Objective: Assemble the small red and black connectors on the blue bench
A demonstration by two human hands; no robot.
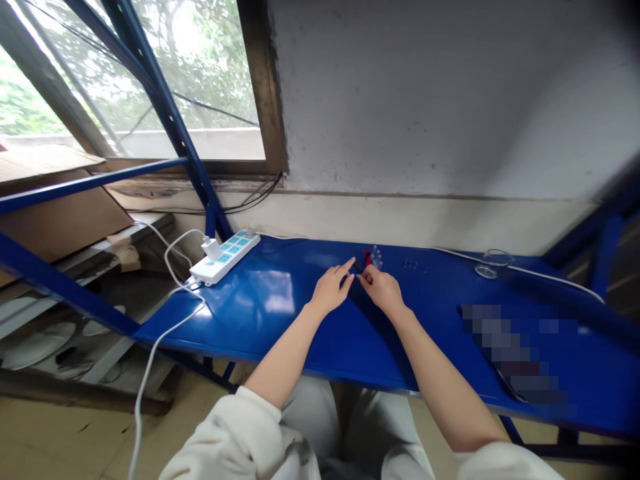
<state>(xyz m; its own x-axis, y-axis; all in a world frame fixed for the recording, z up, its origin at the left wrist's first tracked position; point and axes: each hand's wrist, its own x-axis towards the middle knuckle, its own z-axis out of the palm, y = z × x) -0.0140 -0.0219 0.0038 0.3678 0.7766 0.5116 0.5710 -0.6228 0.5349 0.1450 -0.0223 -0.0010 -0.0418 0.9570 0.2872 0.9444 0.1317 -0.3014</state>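
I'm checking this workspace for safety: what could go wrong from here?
The white cable hangs past the edge of the blue table; a snag might tug at the power strip. The small clear pieces are close beside the right hand, so a careless brush could scatter them.
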